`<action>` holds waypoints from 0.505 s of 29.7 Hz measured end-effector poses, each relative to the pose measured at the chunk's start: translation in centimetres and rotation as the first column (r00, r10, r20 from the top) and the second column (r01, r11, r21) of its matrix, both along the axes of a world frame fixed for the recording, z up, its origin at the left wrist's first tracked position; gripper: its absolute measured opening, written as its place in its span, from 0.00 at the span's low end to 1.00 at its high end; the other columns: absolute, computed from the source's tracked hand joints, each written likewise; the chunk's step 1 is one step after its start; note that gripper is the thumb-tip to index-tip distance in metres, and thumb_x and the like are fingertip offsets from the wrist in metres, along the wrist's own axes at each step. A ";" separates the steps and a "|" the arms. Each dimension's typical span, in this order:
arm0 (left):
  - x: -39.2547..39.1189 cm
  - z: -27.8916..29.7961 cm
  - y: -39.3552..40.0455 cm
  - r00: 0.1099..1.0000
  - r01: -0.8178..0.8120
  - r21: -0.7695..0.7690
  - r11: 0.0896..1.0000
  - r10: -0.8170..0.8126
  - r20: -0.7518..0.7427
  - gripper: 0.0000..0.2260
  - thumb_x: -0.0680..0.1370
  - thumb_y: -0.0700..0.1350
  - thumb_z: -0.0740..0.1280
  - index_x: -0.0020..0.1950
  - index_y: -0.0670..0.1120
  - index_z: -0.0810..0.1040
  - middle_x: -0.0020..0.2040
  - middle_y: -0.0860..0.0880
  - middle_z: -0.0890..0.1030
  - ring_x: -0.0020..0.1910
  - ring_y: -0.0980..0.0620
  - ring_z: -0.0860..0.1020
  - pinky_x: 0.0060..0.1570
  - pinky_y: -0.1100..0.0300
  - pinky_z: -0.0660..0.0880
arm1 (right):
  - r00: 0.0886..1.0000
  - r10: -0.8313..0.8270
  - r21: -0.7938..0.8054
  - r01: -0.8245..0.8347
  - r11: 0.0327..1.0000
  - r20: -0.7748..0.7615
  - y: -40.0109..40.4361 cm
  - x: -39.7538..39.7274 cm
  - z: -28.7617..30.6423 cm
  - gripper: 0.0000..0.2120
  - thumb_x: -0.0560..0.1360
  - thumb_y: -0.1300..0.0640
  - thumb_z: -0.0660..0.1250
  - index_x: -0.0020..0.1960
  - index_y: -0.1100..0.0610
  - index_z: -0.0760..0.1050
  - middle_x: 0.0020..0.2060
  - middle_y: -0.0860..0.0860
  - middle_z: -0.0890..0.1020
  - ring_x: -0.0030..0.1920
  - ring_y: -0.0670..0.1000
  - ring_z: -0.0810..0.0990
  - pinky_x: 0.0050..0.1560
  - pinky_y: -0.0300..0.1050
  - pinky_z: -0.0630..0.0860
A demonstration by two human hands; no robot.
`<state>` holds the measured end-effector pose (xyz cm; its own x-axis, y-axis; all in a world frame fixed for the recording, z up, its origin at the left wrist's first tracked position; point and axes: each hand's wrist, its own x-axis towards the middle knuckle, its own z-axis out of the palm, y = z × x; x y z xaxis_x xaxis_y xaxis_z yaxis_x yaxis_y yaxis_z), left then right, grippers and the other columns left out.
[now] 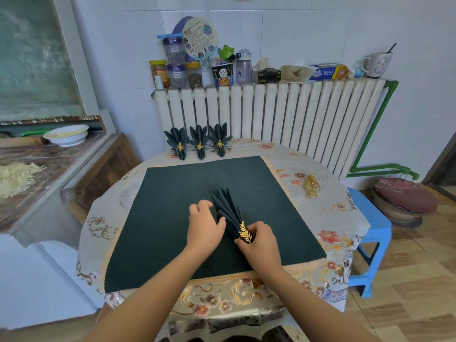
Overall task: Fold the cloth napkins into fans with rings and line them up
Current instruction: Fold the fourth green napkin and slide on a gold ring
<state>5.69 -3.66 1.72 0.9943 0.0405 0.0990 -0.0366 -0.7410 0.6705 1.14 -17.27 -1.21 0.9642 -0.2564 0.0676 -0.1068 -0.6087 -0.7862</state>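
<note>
Tabletop (308,218): pleated napkin (228,211) between hands (232,230)

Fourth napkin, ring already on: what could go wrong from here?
1. The right hand pinches the gold leaf ring near the pleated napkin's narrow end; it might slip off.
2. The left hand spreading the pleats could undo them.
3. Lifting it may drag the flat napkin underneath.
</note>
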 end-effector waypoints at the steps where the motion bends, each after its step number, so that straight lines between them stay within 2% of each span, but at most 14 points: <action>1: -0.3 -0.1 -0.3 0.988 -0.063 -0.208 0.976 0.032 -0.148 0.22 0.77 0.51 0.67 0.66 0.45 0.64 0.60 0.46 0.71 0.52 0.51 0.75 0.50 0.57 0.74 | 1.000 -0.012 -0.002 0.012 1.000 0.004 0.2 -0.1 -0.2 0.14 0.71 0.51 0.73 0.50 0.52 0.70 0.46 0.45 0.72 0.43 0.44 0.73 0.42 0.37 0.71; 2: -0.5 -0.3 -0.6 0.960 -0.138 -0.366 0.920 0.034 -0.278 0.22 0.77 0.53 0.67 0.64 0.44 0.63 0.57 0.45 0.74 0.47 0.52 0.78 0.46 0.56 0.77 | 1.000 -0.022 -0.012 0.022 1.000 0.011 0.5 -0.1 -0.5 0.14 0.71 0.50 0.72 0.50 0.51 0.69 0.46 0.45 0.72 0.43 0.44 0.73 0.43 0.39 0.71; 3: -0.4 -0.4 -0.9 0.934 -0.197 -0.459 0.866 0.023 -0.357 0.23 0.77 0.55 0.67 0.63 0.44 0.61 0.55 0.45 0.76 0.43 0.53 0.80 0.43 0.57 0.78 | 0.999 -0.028 -0.027 0.029 0.999 0.022 0.7 -0.2 -0.7 0.14 0.71 0.50 0.72 0.50 0.51 0.69 0.45 0.45 0.72 0.44 0.45 0.74 0.43 0.40 0.72; 5: 0.2 -0.7 -1.1 0.919 -0.244 -0.525 0.815 0.021 -0.394 0.24 0.75 0.57 0.68 0.60 0.47 0.59 0.51 0.45 0.79 0.41 0.51 0.82 0.37 0.59 0.78 | 0.998 -0.032 -0.057 0.035 0.998 0.054 1.1 -0.4 -1.2 0.14 0.71 0.52 0.72 0.50 0.51 0.70 0.46 0.45 0.73 0.46 0.45 0.73 0.45 0.41 0.73; 7: 1.0 -0.9 -1.1 0.920 -0.263 -0.516 0.815 0.051 -0.389 0.26 0.74 0.58 0.70 0.57 0.44 0.61 0.47 0.45 0.80 0.38 0.51 0.83 0.32 0.60 0.76 | 0.995 -0.010 -0.069 0.016 0.997 0.098 1.4 -0.4 -1.5 0.14 0.71 0.54 0.72 0.52 0.52 0.70 0.47 0.45 0.73 0.48 0.46 0.72 0.48 0.40 0.72; 10: 2.3 -1.4 -1.2 0.928 -0.231 -0.433 0.871 0.063 -0.368 0.26 0.72 0.57 0.72 0.57 0.38 0.71 0.44 0.44 0.83 0.31 0.54 0.83 0.23 0.64 0.71 | 0.991 0.028 -0.058 -0.021 0.998 0.128 1.5 -0.5 -1.9 0.17 0.72 0.56 0.71 0.58 0.53 0.71 0.51 0.45 0.74 0.54 0.46 0.72 0.55 0.38 0.71; 12: 2.8 -1.7 -1.4 0.932 -0.203 -0.396 0.896 0.052 -0.360 0.22 0.74 0.54 0.71 0.58 0.38 0.73 0.44 0.45 0.83 0.30 0.55 0.82 0.22 0.66 0.70 | 0.992 0.021 -0.038 -0.016 0.999 0.125 1.6 -0.5 -2.0 0.20 0.72 0.56 0.71 0.61 0.53 0.70 0.55 0.45 0.75 0.56 0.46 0.72 0.58 0.39 0.71; 15: 3.0 -1.7 -1.7 0.935 -0.181 -0.374 0.910 0.041 -0.353 0.19 0.75 0.51 0.70 0.58 0.38 0.73 0.41 0.45 0.83 0.30 0.55 0.82 0.22 0.66 0.70 | 0.990 0.000 -0.072 0.010 0.997 0.139 1.6 -0.5 -2.1 0.20 0.72 0.52 0.72 0.61 0.50 0.71 0.55 0.43 0.76 0.55 0.46 0.75 0.56 0.42 0.72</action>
